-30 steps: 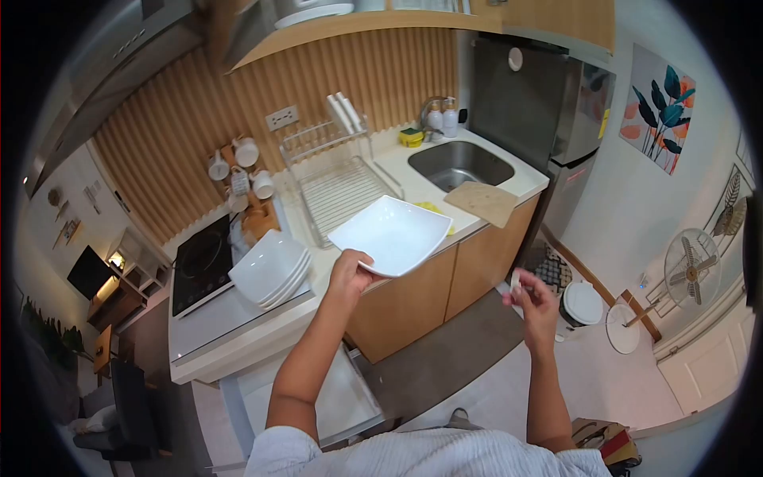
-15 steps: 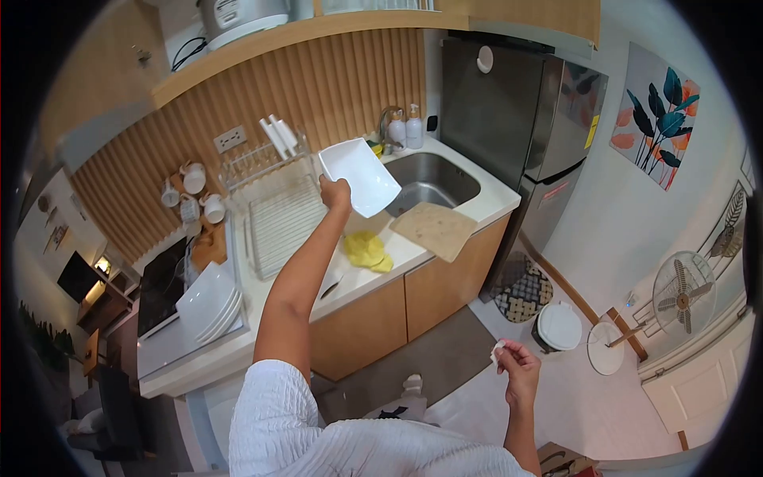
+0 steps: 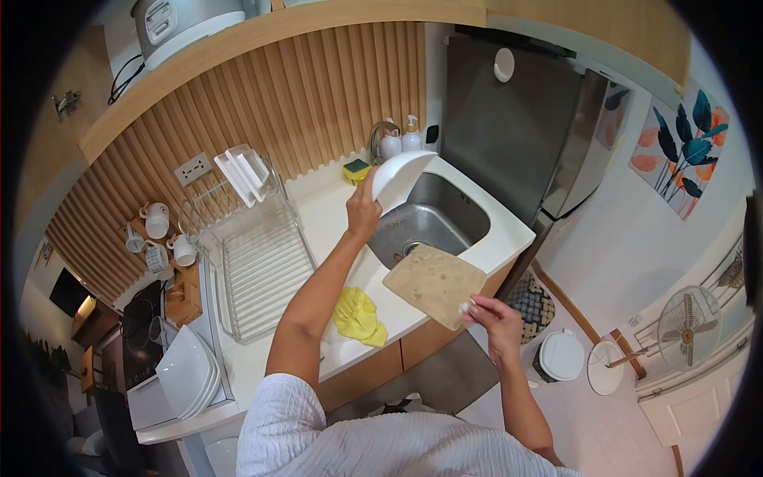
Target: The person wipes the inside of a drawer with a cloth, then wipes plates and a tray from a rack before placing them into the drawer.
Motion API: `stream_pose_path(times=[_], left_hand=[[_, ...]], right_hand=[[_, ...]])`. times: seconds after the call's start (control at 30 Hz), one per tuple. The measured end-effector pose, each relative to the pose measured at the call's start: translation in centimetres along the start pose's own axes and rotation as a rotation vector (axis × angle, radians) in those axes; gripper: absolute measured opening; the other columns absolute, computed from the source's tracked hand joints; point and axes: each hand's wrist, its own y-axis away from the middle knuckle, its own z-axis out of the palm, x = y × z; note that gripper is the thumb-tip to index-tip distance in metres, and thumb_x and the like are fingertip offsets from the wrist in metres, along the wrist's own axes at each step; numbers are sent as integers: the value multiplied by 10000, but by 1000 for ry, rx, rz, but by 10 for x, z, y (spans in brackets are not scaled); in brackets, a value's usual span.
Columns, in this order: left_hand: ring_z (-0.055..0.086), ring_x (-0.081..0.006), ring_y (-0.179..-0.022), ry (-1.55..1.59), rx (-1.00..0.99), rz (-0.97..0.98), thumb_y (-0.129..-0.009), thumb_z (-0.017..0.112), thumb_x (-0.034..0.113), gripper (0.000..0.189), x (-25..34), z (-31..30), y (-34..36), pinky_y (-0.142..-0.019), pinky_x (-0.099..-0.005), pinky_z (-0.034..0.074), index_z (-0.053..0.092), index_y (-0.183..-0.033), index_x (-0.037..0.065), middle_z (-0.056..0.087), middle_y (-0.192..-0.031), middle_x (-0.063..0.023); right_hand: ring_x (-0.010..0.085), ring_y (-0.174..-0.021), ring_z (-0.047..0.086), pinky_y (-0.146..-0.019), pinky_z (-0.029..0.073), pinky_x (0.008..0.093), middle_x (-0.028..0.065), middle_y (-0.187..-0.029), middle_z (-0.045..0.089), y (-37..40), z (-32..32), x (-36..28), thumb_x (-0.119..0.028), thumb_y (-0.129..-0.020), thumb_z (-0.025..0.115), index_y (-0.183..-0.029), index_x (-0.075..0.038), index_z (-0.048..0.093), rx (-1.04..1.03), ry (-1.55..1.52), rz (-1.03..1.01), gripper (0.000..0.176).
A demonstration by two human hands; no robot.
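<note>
My left hand [image 3: 364, 213] grips a white square bowl [image 3: 397, 180], tilted steeply over the left edge of the metal sink [image 3: 445, 213]. My right hand [image 3: 494, 319] pinches a small white scrap [image 3: 466, 307] in front of the counter's edge. Just behind that hand, a beige cloth [image 3: 435, 285] lies over the front rim of the sink. A crumpled yellow cloth [image 3: 359, 316] rests on the counter below my left forearm. Behind the bowl sits a green and yellow sponge [image 3: 357, 170].
A wire dish rack [image 3: 262, 266] with white dishes at its back stands left of my arm. Stacked white plates [image 3: 187, 374], mugs [image 3: 156, 220] and a hob are further left. Soap bottles [image 3: 411, 135] stand behind the sink; a fridge [image 3: 509, 119] is at its right.
The bowl has moved right toward the sink and turned on edge in my left hand. My right hand has risen nearer the beige cloth. The view has shifted closer to the counter.
</note>
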Motion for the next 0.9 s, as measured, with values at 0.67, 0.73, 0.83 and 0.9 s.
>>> stream_pose_path(times=[0.67,0.73,0.83,0.9], left_hand=[[505,-133,-873,680,562,-957,-973,395,289,370,107,-84,78,-778,-261,420,473,-1155,-24,558,-969,-92],[546,-142,-866,675,626,-907,-960,379,390,460,125,-92,74,-747,-256,462,457,-1161,-17,559,-998,-107],[552,-145,-872,573,625,-821,-961,382,384,457,146,-96,78,-751,-263,466,455,-1162,-20,559,-1004,-111],[553,-146,-872,561,651,-815,-962,381,383,458,158,-98,77,-758,-268,465,454,-1161,-23,559,-1008,-113]], right_hand=[[231,-781,577,-662,476,304,98,-863,590,-119,163,25,49,-690,588,-863,-59,648,-674,590,-977,212],[209,-746,558,-632,461,284,97,-871,581,-150,151,31,53,-669,609,-870,-48,644,-631,385,-698,227],[226,-759,562,-648,470,308,114,-842,575,-158,135,4,-27,-780,575,-825,-12,638,-461,749,-1207,79],[236,-758,559,-652,471,315,114,-823,576,-123,125,3,-19,-775,574,-833,-18,646,-536,680,-942,93]])
